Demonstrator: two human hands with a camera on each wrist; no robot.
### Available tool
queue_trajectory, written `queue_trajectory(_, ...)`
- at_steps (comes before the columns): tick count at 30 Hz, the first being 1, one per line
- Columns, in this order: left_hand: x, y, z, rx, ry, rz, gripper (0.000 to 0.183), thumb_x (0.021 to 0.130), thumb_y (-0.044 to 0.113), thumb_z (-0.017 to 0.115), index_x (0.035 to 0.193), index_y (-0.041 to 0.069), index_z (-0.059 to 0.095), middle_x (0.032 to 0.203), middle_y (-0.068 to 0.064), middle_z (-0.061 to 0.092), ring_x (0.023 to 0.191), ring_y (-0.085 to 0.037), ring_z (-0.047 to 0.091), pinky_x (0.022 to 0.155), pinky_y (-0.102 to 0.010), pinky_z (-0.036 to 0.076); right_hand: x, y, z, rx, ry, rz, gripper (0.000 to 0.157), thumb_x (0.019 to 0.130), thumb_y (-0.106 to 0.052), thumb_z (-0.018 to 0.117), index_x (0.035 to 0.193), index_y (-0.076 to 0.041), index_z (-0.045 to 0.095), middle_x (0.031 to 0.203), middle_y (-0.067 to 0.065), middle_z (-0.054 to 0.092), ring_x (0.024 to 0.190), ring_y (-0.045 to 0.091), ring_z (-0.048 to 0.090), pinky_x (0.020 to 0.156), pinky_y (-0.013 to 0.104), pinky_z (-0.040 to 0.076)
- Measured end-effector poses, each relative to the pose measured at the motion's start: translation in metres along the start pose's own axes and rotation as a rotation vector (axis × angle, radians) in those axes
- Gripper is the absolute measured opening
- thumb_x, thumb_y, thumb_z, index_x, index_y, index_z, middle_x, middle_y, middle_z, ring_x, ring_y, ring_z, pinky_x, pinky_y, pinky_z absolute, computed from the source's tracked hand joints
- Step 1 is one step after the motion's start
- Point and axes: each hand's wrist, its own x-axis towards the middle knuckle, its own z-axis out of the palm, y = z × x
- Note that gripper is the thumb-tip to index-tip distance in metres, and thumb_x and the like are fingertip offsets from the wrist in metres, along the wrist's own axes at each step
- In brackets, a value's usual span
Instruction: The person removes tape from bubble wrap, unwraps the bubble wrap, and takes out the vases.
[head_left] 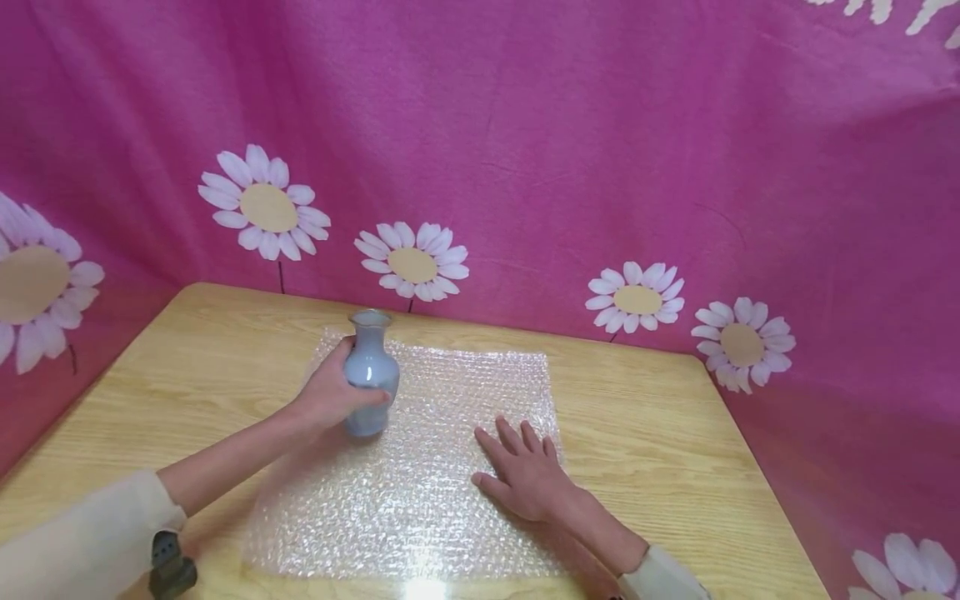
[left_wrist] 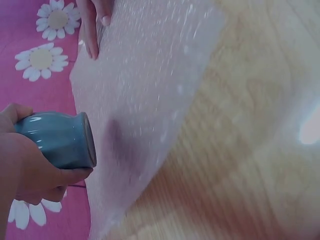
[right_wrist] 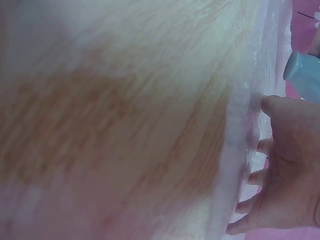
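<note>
A glossy pale blue-grey vase with a flared rim stands upright in my left hand, whose fingers and thumb curl round its body. Its base shows in the left wrist view, held just above a sheet of clear bubble wrap. The sheet lies spread over the middle of the table. My right hand, palm down with fingers spread, is at the right part of the sheet. In the right wrist view its fingertips touch or nearly touch the wrap; exact contact cannot be told.
The light wooden table shows on both sides of the wrap. Behind and beside it hangs a magenta cloth printed with white daisies. A dark device sits on the left wrist.
</note>
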Motion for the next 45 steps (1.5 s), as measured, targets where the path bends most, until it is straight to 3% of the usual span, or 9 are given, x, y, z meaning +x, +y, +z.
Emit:
queue_trajectory(15,0.015,-0.003,-0.029,0.025,0.055,-0.008,0.099,0.084,0.010,0.076,0.157,0.002,0.011,0.150,-0.028,0.033,0.131,-0.049,0.040,0.102,-0.067,0.037,0.000,0.000,0.000,-0.024,0.004,-0.005,0.064,0.103,-0.053,0.043,0.157,-0.021,0.033,0.163,0.017,0.018,0.142,0.054,0.016,0.109,0.073,0.016)
queue_trajectory(26,0.027,-0.013,-0.046,0.097,0.147,0.040,0.099,0.084,0.011,0.077,0.156,-0.002,0.011,0.150,-0.030,0.032,0.133,-0.048,0.037,0.106,-0.063,0.035,0.000,0.000,0.000,-0.025,-0.003,-0.008,0.065,0.103,-0.054,0.042,0.158,-0.021,0.032,0.163,0.018,0.018,0.142,0.054,0.015,0.109,0.073,0.014)
queue_trajectory(38,0.035,-0.023,-0.061,0.131,0.243,0.125,0.093,0.081,0.008,0.080,0.152,-0.004,0.021,0.145,-0.030,0.037,0.131,-0.048,0.039,0.107,-0.065,0.032,-0.001,-0.002,-0.001,-0.015,0.013,-0.014,0.064,0.103,-0.052,0.044,0.157,-0.019,0.034,0.162,0.019,0.021,0.142,0.055,0.017,0.108,0.074,0.016)
queue_trajectory(45,0.038,-0.030,-0.065,0.176,0.300,0.120,0.098,0.080,0.011,0.082,0.153,-0.004,0.019,0.144,-0.032,0.033,0.131,-0.049,0.036,0.107,-0.064,0.031,-0.002,-0.002,0.000,-0.009,0.014,-0.013,0.064,0.102,-0.052,0.045,0.157,-0.019,0.035,0.161,0.019,0.022,0.141,0.055,0.017,0.108,0.074,0.016)
